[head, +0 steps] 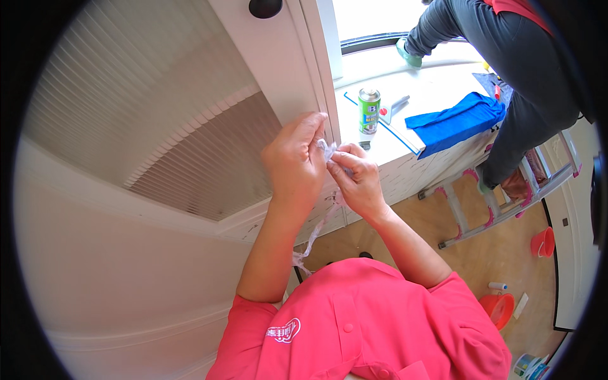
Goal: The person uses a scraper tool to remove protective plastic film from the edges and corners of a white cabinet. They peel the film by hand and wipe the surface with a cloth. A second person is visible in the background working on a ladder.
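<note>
Both hands meet in front of a white door frame with a ribbed glass panel (209,156). My left hand (299,156) pinches one part of a crumpled strip of thin translucent plastic (316,232). Fingertips of my right hand (358,178) grip the same strip close beside it. The strip hangs down below the hands towards my waist. Just beyond the hands, a green spray can (369,111) stands upright on a white sill counter (427,90). Near it lie a scraper-like tool with a grey handle (392,109) and a blue cloth (456,123) draped over the counter's edge.
At the upper right a person (517,61) has one foot on the window ledge and the other on an aluminium stepladder (503,209). Red buckets (542,242) and a white roller-like item (497,286) are on the wooden floor. A black knob (265,7) is on the door.
</note>
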The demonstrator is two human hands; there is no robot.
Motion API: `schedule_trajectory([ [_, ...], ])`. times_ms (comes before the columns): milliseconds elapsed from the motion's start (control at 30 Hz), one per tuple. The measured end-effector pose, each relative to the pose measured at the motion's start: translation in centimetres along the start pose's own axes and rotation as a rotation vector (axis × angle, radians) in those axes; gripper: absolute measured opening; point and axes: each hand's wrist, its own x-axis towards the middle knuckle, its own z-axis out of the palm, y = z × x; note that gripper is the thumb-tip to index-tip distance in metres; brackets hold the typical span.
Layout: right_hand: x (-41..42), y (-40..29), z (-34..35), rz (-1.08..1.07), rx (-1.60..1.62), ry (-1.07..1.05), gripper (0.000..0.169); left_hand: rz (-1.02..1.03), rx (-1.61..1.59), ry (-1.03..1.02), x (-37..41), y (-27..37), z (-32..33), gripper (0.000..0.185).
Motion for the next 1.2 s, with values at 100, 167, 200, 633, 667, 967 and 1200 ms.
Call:
schedule_trajectory([
  [100, -0.2, 0.1, -0.1, -0.024, -0.038, 0.022, 0.014, 0.042, -0.060, -0.047, -0.1, 1.1, -0.7, 0.013],
  [167, -0.4, 0.4, -0.5, -0.072, -0.073, 0.039, 0.014, 0.015, -0.135, -0.178, -0.7, 1.6, -1.6, 0.011],
  [200, -0.6, 0.6, -0.6, -0.073, -0.079, 0.030, 0.014, 0.085, -0.095, -0.203, -1.1, 1.7, -2.0, 0.013],
  [633, -4.6, 2.8, -3.8, -0.099, -0.072, -0.368, 0.006, -0.125, 0.457, -0.443, -3.2, 0.8, -5.5, 0.010],
  [667, -5.0, 2.5, -3.5, -0.026, -0.051, -0.360, 0.006, -0.094, 0.372, -0.330, -3.4, -1.1, -4.2, 0.011],
  [967, -5.3, 2.7, -3.8, 0.017, -0.032, -0.350, 0.003, 0.183, 0.470, 0.068, -5.4, -5.7, 4.9, 0.031],
  [1200, -5.6, 2.8, -3.4, 0.036, 0.005, -0.320, 0.006, 0.290, 0.434, 0.112, -5.2, -7.1, 5.4, 0.021],
])
